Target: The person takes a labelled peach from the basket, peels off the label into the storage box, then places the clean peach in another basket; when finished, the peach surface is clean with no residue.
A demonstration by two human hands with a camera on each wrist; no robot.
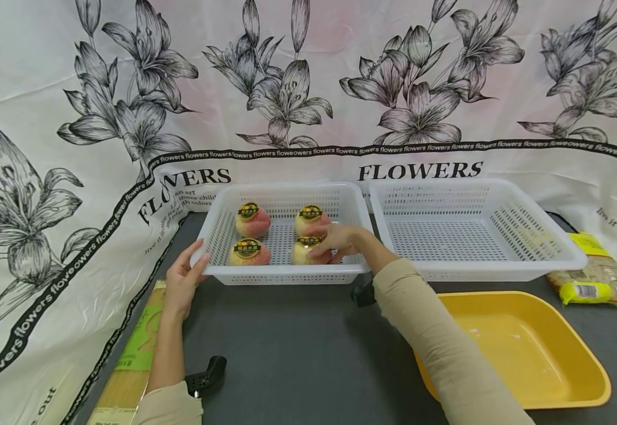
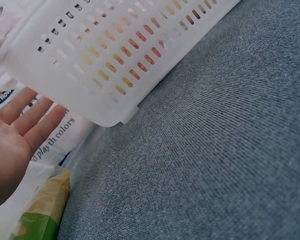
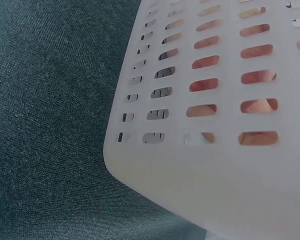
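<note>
The left white plastic basket (image 1: 287, 274) holds peaches with black-and-gold labels. The back left peach (image 1: 253, 221) and front left peach (image 1: 249, 252) sit at its left side, and the back right peach (image 1: 311, 219) lies opposite. My right hand (image 1: 340, 241) reaches in over the right rim, its fingers curled round the front right peach (image 1: 302, 252). At the left end, my left hand (image 1: 183, 277) holds the rim between thumb and forefinger; the other fingers (image 2: 37, 117) stretch out below it. In the right wrist view the basket wall (image 3: 190, 170) hides most of that hand.
A second white basket (image 1: 473, 271) stands on the right, and a yellow tray (image 1: 521, 354) is in front of it, partly behind my right sleeve. A yellow-labelled packet (image 1: 595, 271) lies at the far right. A green-labelled noodle pack (image 1: 138, 348) lies at the left edge. Flower-printed cloth (image 1: 287, 88) hangs behind.
</note>
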